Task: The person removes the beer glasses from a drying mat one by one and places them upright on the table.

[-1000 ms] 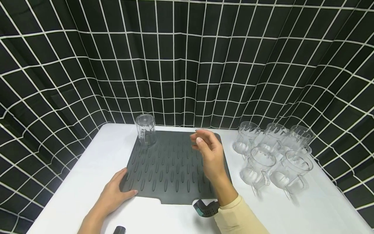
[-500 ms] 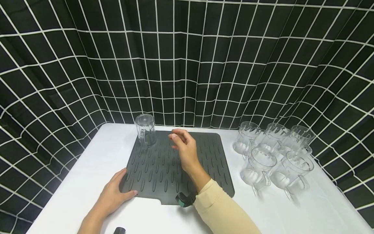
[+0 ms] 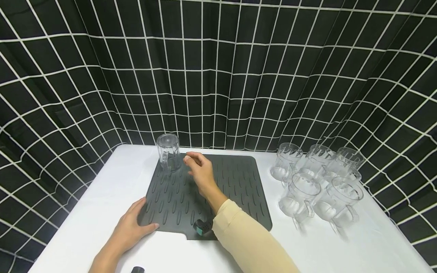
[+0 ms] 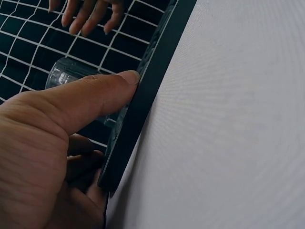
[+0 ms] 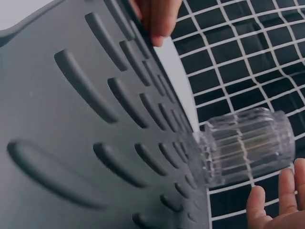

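Observation:
A ridged dark grey drying mat (image 3: 239,185) lies on the white table. At its far left corner a clear glass mug (image 3: 168,151) stands upside down, handle toward the near side. My left hand (image 3: 129,227) rests at the mat's near left corner, thumb along the front edge and fingers at the left edge; the left wrist view shows the thumb (image 4: 95,98) touching the mat's rim. Over the mat, just right of the mug, my right hand (image 3: 201,170) is held with loosely bent fingers and nothing in them. Its fingertips (image 5: 257,193) point toward the mug in the right wrist view.
Several clear glass mugs (image 3: 305,189) stand upright in two rows on the table's right side. A black grid-patterned curtain (image 3: 211,76) hangs behind and along both sides. A small black object (image 3: 137,269) sits at the bottom edge. My right wrist wears a dark strap (image 3: 201,226).
My right hand has moved left across the mat, from its right side to close beside the upturned mug. The left hand, mat and mugs keep their places.

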Demonstrator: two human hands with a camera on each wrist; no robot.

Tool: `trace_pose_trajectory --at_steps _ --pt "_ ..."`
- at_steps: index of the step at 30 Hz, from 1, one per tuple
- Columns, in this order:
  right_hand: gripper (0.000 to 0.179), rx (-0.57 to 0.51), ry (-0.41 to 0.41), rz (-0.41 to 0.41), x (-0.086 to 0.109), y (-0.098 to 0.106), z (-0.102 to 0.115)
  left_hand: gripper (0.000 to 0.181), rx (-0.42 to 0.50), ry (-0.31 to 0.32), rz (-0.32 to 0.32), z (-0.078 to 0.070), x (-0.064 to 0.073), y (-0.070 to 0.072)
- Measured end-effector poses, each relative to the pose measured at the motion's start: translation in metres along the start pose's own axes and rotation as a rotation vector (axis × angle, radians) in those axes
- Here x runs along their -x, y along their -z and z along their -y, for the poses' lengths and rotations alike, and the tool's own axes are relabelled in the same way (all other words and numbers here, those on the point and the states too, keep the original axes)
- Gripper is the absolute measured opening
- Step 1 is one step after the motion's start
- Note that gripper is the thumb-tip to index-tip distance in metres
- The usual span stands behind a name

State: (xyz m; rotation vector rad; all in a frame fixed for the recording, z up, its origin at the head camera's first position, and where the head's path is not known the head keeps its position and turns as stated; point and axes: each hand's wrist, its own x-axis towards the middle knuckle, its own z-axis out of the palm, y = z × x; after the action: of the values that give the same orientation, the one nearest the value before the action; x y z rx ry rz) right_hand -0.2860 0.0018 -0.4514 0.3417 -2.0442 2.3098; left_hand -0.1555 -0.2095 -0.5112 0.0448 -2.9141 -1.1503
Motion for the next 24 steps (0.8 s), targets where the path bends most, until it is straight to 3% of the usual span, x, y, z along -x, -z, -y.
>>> trace_pose_trajectory --at_steps 8,14,24 --pt "0.034 0.036 -0.037 0.004 -0.006 -0.018 -0.011 0.101 0.009 -0.014 -0.003 0.004 0.0 0.0" --pt "0.039 0.049 -0.079 0.043 -0.008 -0.026 -0.019 0.101 0.017 0.013 0.005 0.003 0.0 0.0" --pt "0.034 0.097 -0.164 0.101 -0.013 -0.041 -0.024 0.099 0.027 0.009 0.007 0.002 -0.001 0.0"
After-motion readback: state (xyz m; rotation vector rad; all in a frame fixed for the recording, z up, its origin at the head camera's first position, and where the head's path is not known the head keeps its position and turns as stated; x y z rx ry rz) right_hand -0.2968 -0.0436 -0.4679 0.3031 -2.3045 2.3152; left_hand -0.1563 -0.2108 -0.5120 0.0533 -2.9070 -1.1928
